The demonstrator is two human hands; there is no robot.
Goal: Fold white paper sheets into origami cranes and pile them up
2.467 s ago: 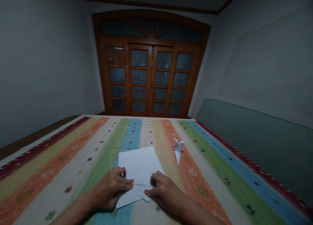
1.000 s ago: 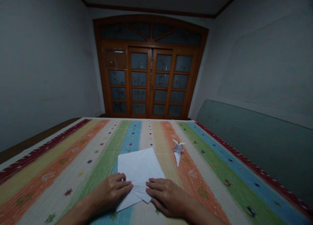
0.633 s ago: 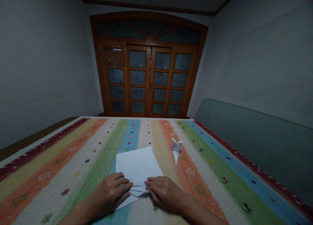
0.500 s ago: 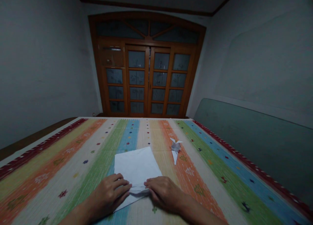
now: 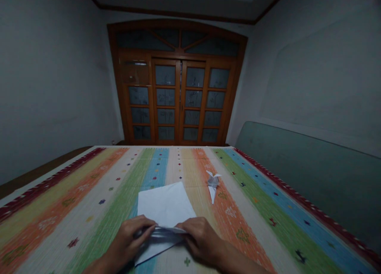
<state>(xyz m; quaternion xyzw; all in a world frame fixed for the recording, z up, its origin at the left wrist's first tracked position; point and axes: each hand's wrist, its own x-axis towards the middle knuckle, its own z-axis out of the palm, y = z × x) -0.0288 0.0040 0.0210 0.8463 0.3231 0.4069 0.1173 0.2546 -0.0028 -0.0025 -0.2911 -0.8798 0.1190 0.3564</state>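
A white paper sheet (image 5: 165, 204) lies on the striped cloth (image 5: 175, 163), its near part folded into layered flaps. My left hand (image 5: 127, 242) pinches the near folded edge from the left, and my right hand (image 5: 202, 240) holds the same fold from the right. Their fingertips nearly meet over the paper. Part of the lower flap is hidden under my hands. To the right of the sheet, a small folded paper figure (image 5: 212, 185) with pointed tips sits on the orange stripe, out of reach of my fingers.
The multicoloured cloth with small stars covers a wide surface, bordered in red along both sides. A grey-green padded panel (image 5: 306, 166) runs along the right side. A dark wooden edge (image 5: 44, 166) lies to the left, and glazed wooden doors (image 5: 175, 99) stand beyond.
My hands have moved from pressing flat on the paper to pinching its near fold, which is now raised and creased between them. The view has shifted slightly.
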